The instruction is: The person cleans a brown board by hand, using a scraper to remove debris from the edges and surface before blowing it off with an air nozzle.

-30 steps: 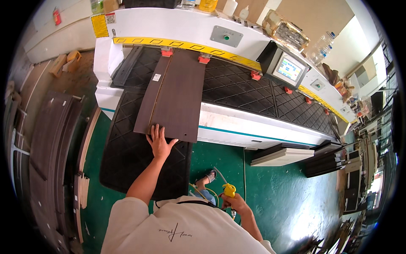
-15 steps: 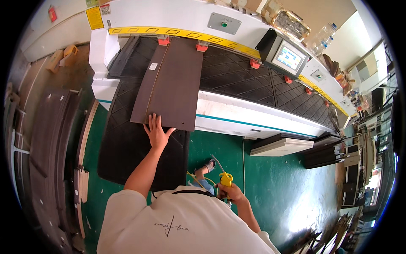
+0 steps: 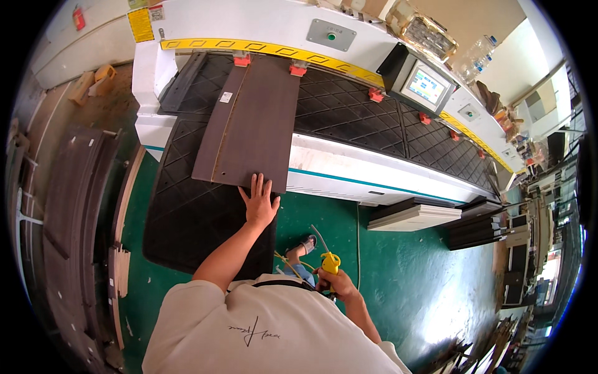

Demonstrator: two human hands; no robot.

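A long dark brown board (image 3: 265, 124) lies on the black mat of the machine table (image 3: 187, 140). Along its left part runs a lengthwise groove, and a small white label sticks near the far left edge. My left hand (image 3: 260, 202) lies flat with fingers spread on the board's near edge, close to its right corner. Low at my right side, my right hand (image 3: 338, 284) is wrapped round a yellow air blow gun (image 3: 331, 262), whose thin nozzle points up and away. The far end of the board sits under red clamps (image 3: 298, 70).
Across the back runs the white machine beam (image 3: 249, 25) with a yellow strip and a control screen (image 3: 426, 85). Stacked panels (image 3: 416, 215) stand to the right on the green floor. More dark boards (image 3: 68, 230) lean at the left. A hose (image 3: 358, 234) trails down.
My left hand has shifted right along the board's near edge, uncovering a small hole near the left corner. The blow gun in my right hand has moved slightly left.
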